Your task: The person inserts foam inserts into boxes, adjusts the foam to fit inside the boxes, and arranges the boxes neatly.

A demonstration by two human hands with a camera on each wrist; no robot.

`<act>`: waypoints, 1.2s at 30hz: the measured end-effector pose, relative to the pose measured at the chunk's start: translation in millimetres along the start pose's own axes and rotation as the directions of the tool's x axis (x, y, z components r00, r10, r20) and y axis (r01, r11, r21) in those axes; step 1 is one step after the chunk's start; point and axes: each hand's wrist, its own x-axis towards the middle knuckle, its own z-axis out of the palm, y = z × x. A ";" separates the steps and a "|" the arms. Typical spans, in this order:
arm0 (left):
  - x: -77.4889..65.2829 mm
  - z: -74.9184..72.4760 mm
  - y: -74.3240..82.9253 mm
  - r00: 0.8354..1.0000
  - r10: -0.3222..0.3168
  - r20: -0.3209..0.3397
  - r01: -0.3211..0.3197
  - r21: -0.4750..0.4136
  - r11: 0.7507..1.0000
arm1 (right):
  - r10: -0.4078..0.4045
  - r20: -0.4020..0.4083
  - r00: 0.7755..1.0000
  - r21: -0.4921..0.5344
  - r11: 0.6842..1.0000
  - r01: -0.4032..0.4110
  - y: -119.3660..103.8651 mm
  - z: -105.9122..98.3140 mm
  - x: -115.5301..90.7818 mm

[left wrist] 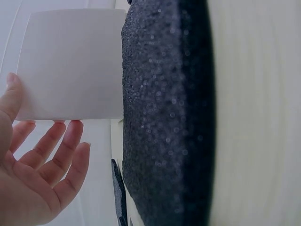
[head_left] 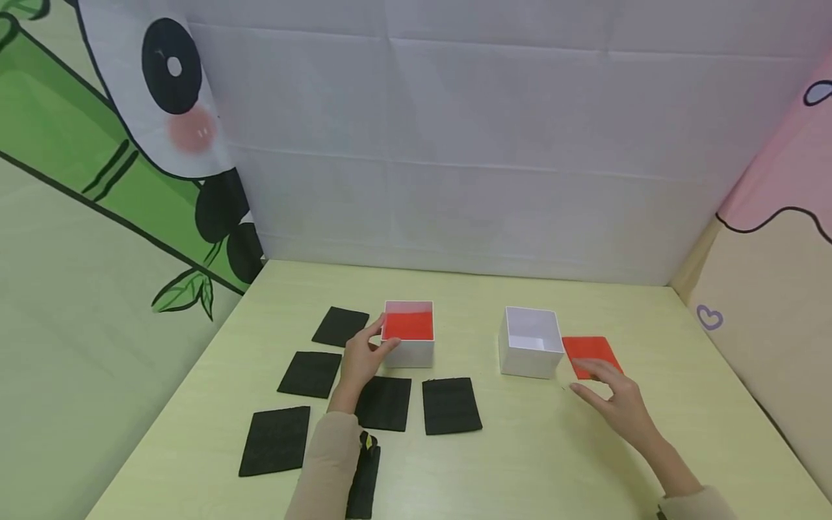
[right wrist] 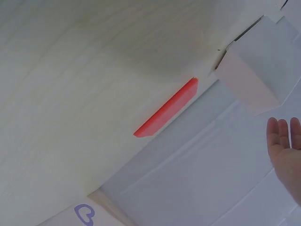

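My left hand (head_left: 362,357) holds the left front corner of a white open box (head_left: 408,354). Its thumb lies at the front rim and its fingertips touch the left wall. In the left wrist view the same box (left wrist: 73,63) shows a plain side between thumb and fingers. A red square (head_left: 408,326) lies inside it. My right hand (head_left: 614,401) hovers at another red square (head_left: 588,347) on the table, overlapping its near edge, fingers loosely bent and holding nothing. In the right wrist view this hand (right wrist: 287,155) shows extended fingers below the second white box (right wrist: 249,80).
The second white open box (head_left: 531,361) stands left of the red square. Several black squares (head_left: 309,374) lie flat around the left arm, one (head_left: 451,406) in front of the two boxes. A pale cloth wall (head_left: 455,217) closes off the back of the table (head_left: 520,462).
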 end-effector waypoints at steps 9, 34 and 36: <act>1.2 1.6 -0.6 1.000 0.006 -0.004 -0.006 -0.005 1.000 | 0.115 0.043 0.992 -0.031 0.993 -0.114 19.6 -9.6 5.2; 4.6 6.4 0.6 1.000 -0.002 -0.015 0.002 -0.001 1.000 | 0.415 0.292 0.862 -0.140 0.910 -0.390 86.2 -11.1 29.4; 4.2 5.3 0.8 1.000 -0.001 -0.012 0.001 -0.001 1.000 | 0.449 0.326 0.832 -0.172 0.893 -0.415 89.0 -10.8 31.2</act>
